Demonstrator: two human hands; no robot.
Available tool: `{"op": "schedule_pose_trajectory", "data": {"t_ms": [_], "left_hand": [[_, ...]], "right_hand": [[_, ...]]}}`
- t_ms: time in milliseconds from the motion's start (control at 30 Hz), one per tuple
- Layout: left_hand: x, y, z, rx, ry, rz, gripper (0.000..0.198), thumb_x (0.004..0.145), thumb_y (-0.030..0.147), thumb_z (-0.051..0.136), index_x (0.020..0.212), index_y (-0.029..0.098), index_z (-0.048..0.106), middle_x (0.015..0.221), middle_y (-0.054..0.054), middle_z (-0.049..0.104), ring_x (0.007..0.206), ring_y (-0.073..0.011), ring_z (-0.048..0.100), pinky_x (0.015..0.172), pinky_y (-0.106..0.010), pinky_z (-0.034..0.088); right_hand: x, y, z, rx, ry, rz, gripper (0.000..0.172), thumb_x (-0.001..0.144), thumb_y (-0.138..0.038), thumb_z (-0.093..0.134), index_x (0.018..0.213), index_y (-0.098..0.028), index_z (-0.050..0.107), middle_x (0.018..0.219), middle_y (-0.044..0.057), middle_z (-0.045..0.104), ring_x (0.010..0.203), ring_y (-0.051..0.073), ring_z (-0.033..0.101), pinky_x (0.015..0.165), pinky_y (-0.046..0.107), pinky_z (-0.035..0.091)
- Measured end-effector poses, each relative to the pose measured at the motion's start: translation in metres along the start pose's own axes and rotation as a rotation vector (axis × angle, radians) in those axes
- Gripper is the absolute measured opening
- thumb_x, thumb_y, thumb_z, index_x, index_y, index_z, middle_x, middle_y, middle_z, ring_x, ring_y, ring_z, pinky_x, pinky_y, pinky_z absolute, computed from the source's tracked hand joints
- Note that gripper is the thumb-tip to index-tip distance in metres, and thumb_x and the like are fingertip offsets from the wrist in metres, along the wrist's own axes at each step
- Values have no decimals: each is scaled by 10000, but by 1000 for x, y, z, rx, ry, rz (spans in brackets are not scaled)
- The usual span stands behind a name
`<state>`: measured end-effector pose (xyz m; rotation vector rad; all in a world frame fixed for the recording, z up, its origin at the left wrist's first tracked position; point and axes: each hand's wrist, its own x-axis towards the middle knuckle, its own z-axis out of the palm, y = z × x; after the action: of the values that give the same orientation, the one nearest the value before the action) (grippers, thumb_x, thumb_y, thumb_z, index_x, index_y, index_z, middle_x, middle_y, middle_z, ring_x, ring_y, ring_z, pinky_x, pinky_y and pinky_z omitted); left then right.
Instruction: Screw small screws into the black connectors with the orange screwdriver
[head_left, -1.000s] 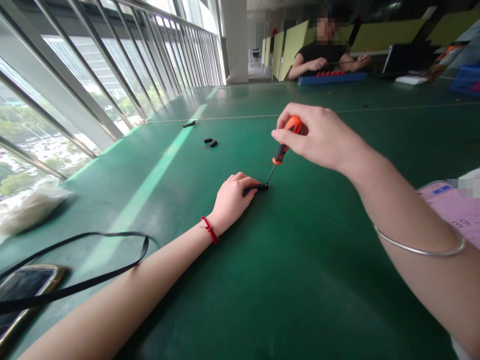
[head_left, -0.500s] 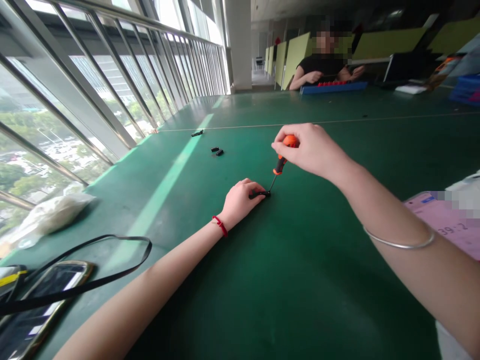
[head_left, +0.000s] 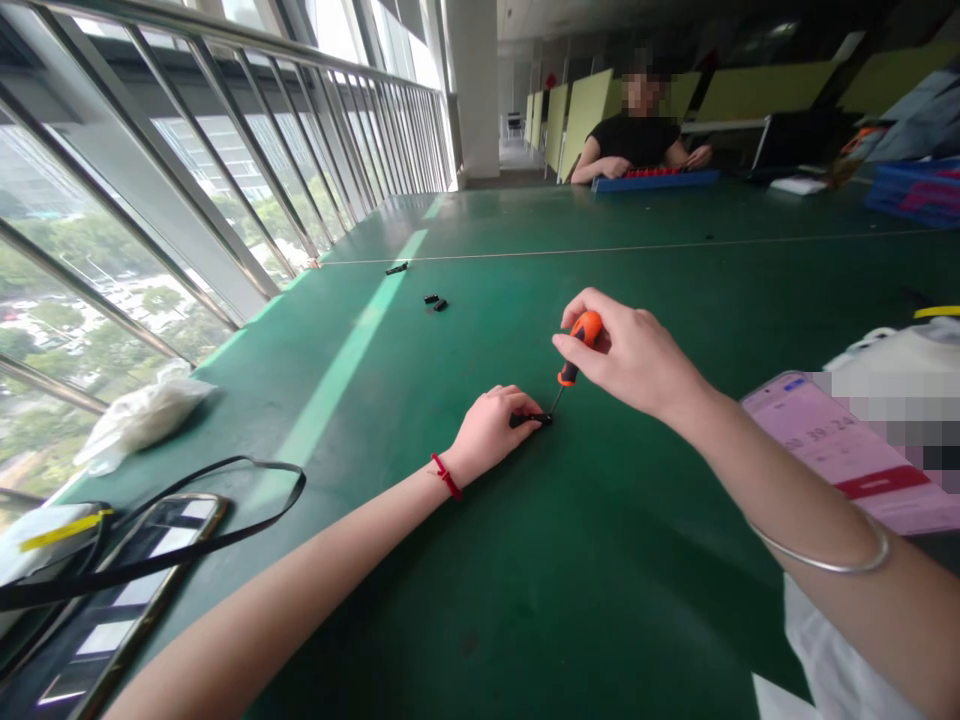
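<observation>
Shifted lower in view since the earlier frame: left hand (head_left: 491, 435) and right hand (head_left: 626, 360) at a small part

Right hand closes thumb and fingertips around an orange-and-black screwdriver (head_left: 579, 348), its thin steel shaft (head_left: 556, 403) slanting down onto a small black plastic part (head_left: 531, 420) on the green bench mat (head_left: 637, 620). Left hand curves over one end of that part, fingertips pinning it to the mat. The part looks light and stiff, probably apt to skid, so a firm hold at its ends seems best. Similar black pieces (head_left: 434, 301) lie farther along the mat.
</observation>
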<state>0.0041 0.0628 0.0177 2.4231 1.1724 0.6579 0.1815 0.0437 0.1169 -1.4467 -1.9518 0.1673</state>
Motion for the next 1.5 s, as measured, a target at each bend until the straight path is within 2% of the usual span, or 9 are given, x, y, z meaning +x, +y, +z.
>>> {"op": "schedule_pose_trajectory", "data": {"t_ms": [133,300,533,700,900,1067,1233,1433,1500], "left_hand": [[-18,19,2,11,-27,-1,107,816,211,597,888,204,676,924,-30,659,891,-193,575,809,-320,476],[-39,32,2,26,-22,11,117,833,218,580,906,204,670,940,-32,657,897,-193,574,815,-321,474],[-58,34,9,51,37,55,140,853,230,556,932,197,667,953,-41,648,908,-193,568,836,-323,466],[-59,32,15,112,74,99,133,848,226,552,926,187,653,935,-47,635,894,-197,564,820,-321,467],[-61,34,18,155,94,117,128,842,212,544,915,185,645,924,-49,624,896,-200,559,807,-319,466],[-61,35,18,148,97,109,136,842,225,544,917,184,650,919,-48,621,890,-200,559,789,-315,467],[-60,34,19,114,114,110,139,821,209,561,908,190,667,911,-42,621,886,-191,566,796,-303,472],[-58,32,19,52,146,93,126,787,189,600,874,185,691,897,-38,630,854,-179,580,775,-292,478],[-56,31,21,-8,155,66,113,773,185,622,858,179,696,883,-35,638,819,-167,590,755,-281,483]], "right_hand": [[-16,-5,-6,4,-2,-1,316,830,-498,467,681,-225,521,515,-20,493,476,133,416,501,265,285],[-40,-12,-15,59,8,-24,96,794,-316,491,843,-237,516,622,-20,558,530,148,489,538,261,327],[-73,-18,-11,49,141,19,253,786,-469,543,711,-227,536,566,-10,538,515,144,471,528,262,325],[-86,-17,-1,187,273,42,238,721,-335,588,916,-216,522,628,-34,543,530,128,475,544,247,344],[-97,-16,0,204,255,78,279,743,-461,591,657,-199,546,511,-38,434,491,107,406,511,245,306],[-102,-10,3,338,323,13,268,705,-332,619,923,-200,535,649,-39,534,571,119,485,577,241,381],[-111,-12,-1,234,304,97,321,787,-483,534,649,-194,555,579,-7,524,546,126,472,579,259,359],[-115,-13,0,240,336,89,252,707,-341,605,917,-205,572,631,-25,564,550,132,492,580,250,371],[-115,-13,2,200,330,120,227,731,-411,587,838,-211,582,604,-20,557,548,140,498,570,255,357]]}}
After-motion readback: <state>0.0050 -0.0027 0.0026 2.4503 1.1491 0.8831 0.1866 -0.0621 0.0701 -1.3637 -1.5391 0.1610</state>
